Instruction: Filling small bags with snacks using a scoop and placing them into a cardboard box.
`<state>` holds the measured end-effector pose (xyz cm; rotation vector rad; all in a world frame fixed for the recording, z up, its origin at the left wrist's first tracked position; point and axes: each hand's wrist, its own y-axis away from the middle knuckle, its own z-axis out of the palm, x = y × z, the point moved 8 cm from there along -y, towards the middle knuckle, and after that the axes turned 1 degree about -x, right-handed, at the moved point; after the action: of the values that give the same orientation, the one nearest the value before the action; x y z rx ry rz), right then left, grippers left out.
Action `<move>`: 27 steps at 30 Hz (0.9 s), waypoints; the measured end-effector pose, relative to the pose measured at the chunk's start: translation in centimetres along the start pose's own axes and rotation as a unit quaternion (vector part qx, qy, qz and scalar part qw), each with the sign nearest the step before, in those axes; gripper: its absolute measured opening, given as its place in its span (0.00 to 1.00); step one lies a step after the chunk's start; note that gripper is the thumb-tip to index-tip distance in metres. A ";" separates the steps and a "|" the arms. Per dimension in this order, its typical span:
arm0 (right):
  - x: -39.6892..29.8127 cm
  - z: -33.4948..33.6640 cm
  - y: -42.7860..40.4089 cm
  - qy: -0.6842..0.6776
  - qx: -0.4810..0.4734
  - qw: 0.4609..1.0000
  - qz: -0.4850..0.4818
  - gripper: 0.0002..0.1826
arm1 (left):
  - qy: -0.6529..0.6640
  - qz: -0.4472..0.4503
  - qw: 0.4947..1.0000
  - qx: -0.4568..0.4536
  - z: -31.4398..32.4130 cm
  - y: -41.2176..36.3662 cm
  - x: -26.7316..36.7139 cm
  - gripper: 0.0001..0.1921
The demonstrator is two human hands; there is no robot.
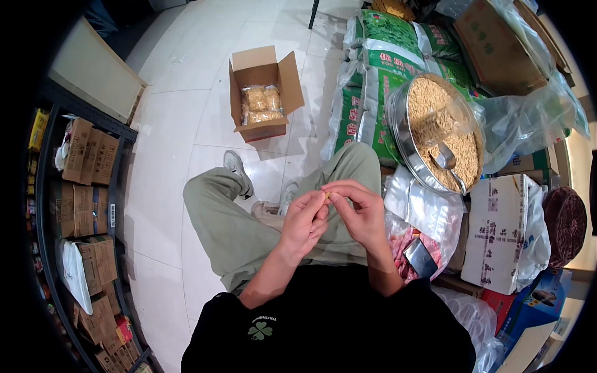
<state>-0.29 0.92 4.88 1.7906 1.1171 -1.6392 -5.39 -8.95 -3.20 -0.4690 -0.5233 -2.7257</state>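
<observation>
In front of my lap, my left hand (301, 226) and my right hand (358, 212) meet at the fingertips. Pinched between both thumbs and forefingers is a small yellowish piece (327, 195), too small to identify. To the right, a round stainless steel basin (405, 135) is heaped with small, elongated tan pieces (429, 95). A metal scoop (445, 158) rests in the heap, its handle towards the rim. Clear plastic partly covers the heap. Below the basin, flat clear plastic bags (422, 198) lie beside my right forearm.
An open cardboard box (291, 84) on the floor holds clear-wrapped tan packets (256, 100). Green-and-white printed sacks (389, 60) are stacked at the right. A dark phone-like slab (420, 257) lies on a bag of pink contents. A white printed box (494, 228) stands right; shelved cartons (84, 210) line the left.
</observation>
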 end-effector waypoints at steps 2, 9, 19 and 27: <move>-0.2 0.1 -0.1 0.002 -0.006 1.000 -0.010 0.06 | -0.004 0.000 1.000 0.003 -0.1 0.0 0.0 0.11; -0.5 0.3 -0.1 0.022 -0.035 0.999 -0.007 0.08 | 0.005 0.003 1.000 0.007 -0.1 0.2 -0.1 0.11; -1.2 -0.1 -0.2 0.043 0.001 0.998 -0.041 0.04 | 0.085 -0.105 0.991 -0.023 0.0 0.3 -1.1 0.12; -1.9 -0.1 -0.4 0.075 -0.013 0.995 -0.063 0.06 | 0.104 -0.125 0.986 -0.039 0.3 0.3 -1.4 0.12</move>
<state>-0.45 0.74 6.77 1.8861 1.3375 -1.5721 -3.90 -8.76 -3.35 -0.1405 -0.4465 -2.9990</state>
